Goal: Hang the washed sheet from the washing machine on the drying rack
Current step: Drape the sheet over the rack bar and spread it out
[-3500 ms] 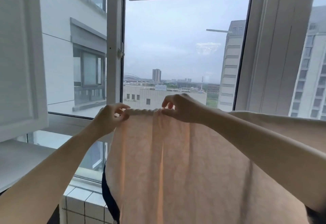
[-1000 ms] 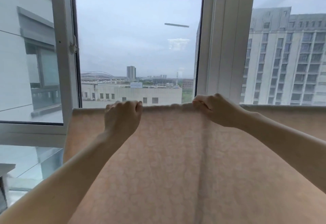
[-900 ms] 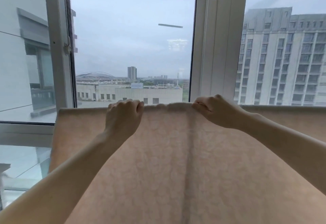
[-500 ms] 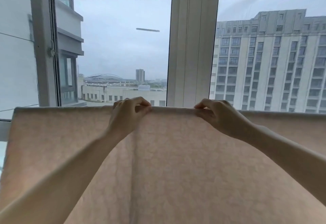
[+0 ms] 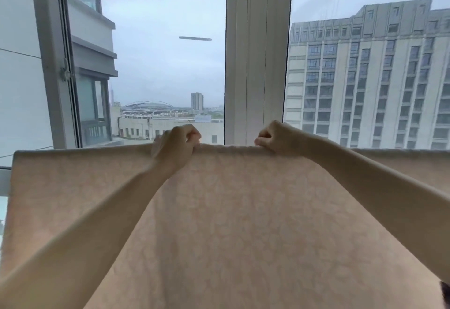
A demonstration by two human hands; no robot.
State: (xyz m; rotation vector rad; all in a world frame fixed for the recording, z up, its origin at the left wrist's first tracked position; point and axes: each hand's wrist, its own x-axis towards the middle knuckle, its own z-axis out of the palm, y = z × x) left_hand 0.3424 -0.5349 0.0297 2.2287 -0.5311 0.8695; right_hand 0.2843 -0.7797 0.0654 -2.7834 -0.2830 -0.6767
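A pale pink patterned sheet (image 5: 238,223) hangs spread flat across the lower half of the view, its top fold running level from the left edge to the right. My left hand (image 5: 176,146) grips the top fold left of centre, fingers curled over it. My right hand (image 5: 280,138) pinches the same fold a little to the right, where the cloth is slightly bunched. The bar of the drying rack is hidden under the fold.
Behind the sheet stands a large window with a white central post (image 5: 255,65) and a grey frame with a latch (image 5: 64,72) at the left. Outside are a tall building (image 5: 370,84) and a low skyline.
The sheet went from bunched between my hands to spread wide along the top fold. The view has swung right, and my hands have shifted rightward along the fold and drawn closer together.
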